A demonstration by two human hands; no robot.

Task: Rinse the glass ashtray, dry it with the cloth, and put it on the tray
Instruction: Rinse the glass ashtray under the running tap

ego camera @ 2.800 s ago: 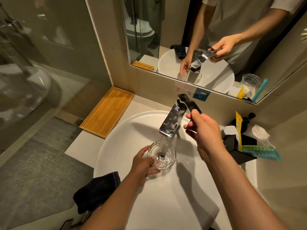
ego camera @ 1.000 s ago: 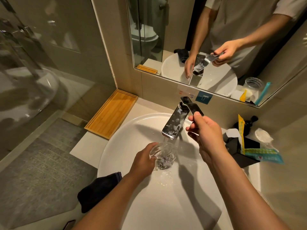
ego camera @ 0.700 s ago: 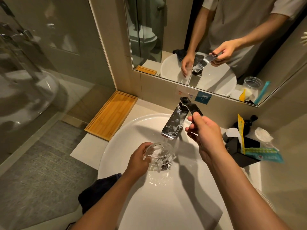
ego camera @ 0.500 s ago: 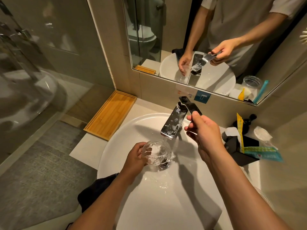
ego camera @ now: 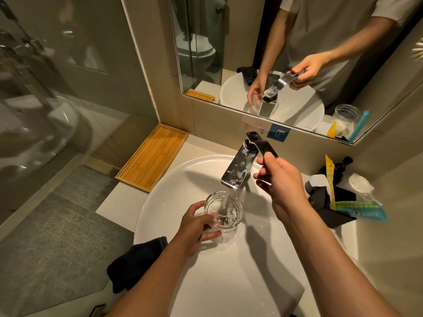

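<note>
The round glass ashtray point(ego camera: 223, 210) sits upright under the chrome tap point(ego camera: 237, 171), and water runs into it. My left hand point(ego camera: 194, 227) grips its near rim, thumb on top. My right hand point(ego camera: 281, 188) pinches the black tap lever point(ego camera: 262, 145) above the white basin point(ego camera: 160, 216). A dark cloth point(ego camera: 135, 259) lies on the basin's near left edge. The bamboo tray point(ego camera: 152, 157) stands on the counter to the left, against the wall.
A black holder point(ego camera: 329, 207) with sachets, a wrapped item and a small dark bottle crowds the counter on the right. A mirror point(ego camera: 286, 53) hangs behind the tap. A glass shower screen stands at the left over a grey floor.
The ashtray was tilted on its side beneath the stream half a second ago; my left hand has turned it upright again. My right hand has stayed on the lever.
</note>
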